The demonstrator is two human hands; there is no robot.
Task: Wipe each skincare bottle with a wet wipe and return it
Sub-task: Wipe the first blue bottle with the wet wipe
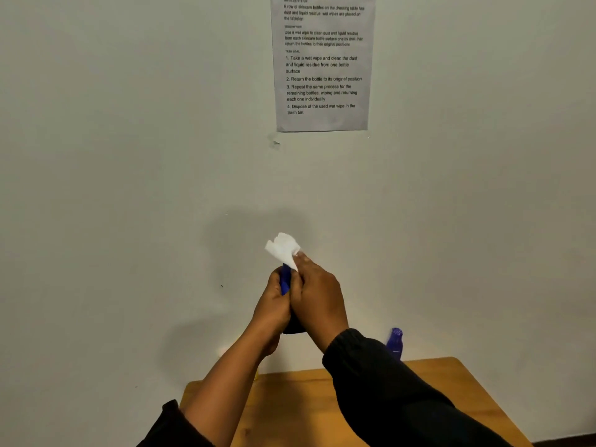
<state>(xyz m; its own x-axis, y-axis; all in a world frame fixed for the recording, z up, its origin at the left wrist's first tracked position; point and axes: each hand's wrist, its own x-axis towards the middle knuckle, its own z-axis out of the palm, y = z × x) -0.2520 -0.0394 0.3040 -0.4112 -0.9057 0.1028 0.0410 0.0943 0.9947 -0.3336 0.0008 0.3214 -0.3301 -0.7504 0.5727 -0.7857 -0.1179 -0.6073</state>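
Blue, smooth bottle (285,280) held up over the wooden tabletop (290,398): our left hand (274,304) is wrapped round its body, and our right hand (317,295) pinches the crumpled white wet wipe (282,248) at its top. We judge it light, rigid and slippery when damp, so we grip mid-body. A second blue bottle (395,343) stands by the wall.

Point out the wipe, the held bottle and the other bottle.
Wipe (283,248): head view, middle of the white wad.
Held bottle (285,280): head view, exposed blue side.
Other bottle (395,342): head view, blue body beside the sleeve.
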